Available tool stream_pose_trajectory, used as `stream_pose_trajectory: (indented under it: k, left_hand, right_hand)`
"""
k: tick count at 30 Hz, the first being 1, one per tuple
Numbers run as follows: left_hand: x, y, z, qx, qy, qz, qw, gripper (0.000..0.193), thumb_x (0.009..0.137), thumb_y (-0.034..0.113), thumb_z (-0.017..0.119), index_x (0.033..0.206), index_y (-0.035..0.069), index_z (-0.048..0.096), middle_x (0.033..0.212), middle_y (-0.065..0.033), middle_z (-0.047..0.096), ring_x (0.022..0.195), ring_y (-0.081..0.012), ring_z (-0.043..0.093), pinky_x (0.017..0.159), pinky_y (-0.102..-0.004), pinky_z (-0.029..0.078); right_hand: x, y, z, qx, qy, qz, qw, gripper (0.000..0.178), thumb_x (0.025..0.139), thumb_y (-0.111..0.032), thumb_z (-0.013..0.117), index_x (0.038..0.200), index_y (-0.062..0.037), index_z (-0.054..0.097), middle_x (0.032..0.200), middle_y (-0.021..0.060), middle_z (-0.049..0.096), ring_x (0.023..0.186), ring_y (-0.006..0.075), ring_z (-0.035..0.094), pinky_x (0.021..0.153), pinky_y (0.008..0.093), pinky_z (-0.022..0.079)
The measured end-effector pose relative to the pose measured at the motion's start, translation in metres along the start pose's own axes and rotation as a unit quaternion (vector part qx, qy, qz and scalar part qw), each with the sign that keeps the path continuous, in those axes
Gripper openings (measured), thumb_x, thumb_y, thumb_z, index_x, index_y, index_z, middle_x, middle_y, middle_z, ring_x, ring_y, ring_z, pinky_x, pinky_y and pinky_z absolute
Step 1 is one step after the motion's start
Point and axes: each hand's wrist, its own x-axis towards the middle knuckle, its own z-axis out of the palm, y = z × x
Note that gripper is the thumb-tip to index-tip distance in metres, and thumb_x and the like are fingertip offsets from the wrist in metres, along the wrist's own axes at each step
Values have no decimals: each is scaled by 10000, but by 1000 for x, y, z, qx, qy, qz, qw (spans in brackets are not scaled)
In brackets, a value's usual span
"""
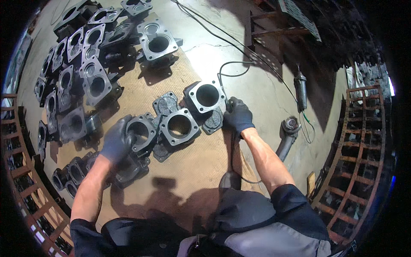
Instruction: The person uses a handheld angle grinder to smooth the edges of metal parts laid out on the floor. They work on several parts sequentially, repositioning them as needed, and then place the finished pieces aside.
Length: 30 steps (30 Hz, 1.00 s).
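Observation:
My left hand (116, 140), in a dark glove, curls its fingers over the rim of a dark metal casting (150, 133) with a round bore and bolt holes. Beside it lies a second flanged casting (192, 135), and past that a third one (193, 106), its machined face pale grey. My right hand (238, 115), also gloved, is closed just right of the third casting. Its fingers wrap round something dark and mostly hidden. A thin black cable (232, 150) passes close by that hand.
Rows of similar castings (95, 81) stand on the cardboard (171, 83) at left. An angle grinder (289, 132) and a cylindrical power tool (301, 92) lie on the floor at right, with cables around. Rusty metal racks (349, 167) border both sides; a metal frame (274, 32) stands at the back.

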Motion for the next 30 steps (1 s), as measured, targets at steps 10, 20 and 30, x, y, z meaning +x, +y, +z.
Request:
stream_pose_trajectory:
  k: [10, 20, 30]
  left_hand:
    - [54, 93, -16, 172, 107, 158, 966, 508, 865, 234, 707, 1317, 36, 585, 1255, -241, 631, 1175, -421, 606, 1017, -483, 489]
    - [183, 189, 100, 93, -41, -114, 988, 501, 858, 185, 618, 1328, 17, 580, 1270, -258, 647, 1186, -375, 637, 1001, -438, 510]
    - [175, 207, 107, 122, 13, -47, 991, 380, 789, 293, 751, 1096, 80, 684, 1065, -209, 704, 1022, -401, 677, 872, -468, 540]
  right_hand:
    - [59, 210, -44, -94, 27, -68, 993, 246, 909, -229, 577, 1098, -120, 692, 1091, 175, 702, 1018, 391, 674, 887, 483, 539]
    - [34, 132, -81, 64, 158, -75, 983, 485, 792, -317, 744, 1186, -41, 681, 1203, 201, 681, 1128, 373, 644, 1002, 429, 502]
    - [26, 114, -33, 262, 111, 11, 958, 455, 782, -264, 773, 1158, -23, 682, 1131, 177, 698, 1021, 326, 692, 883, 405, 554]
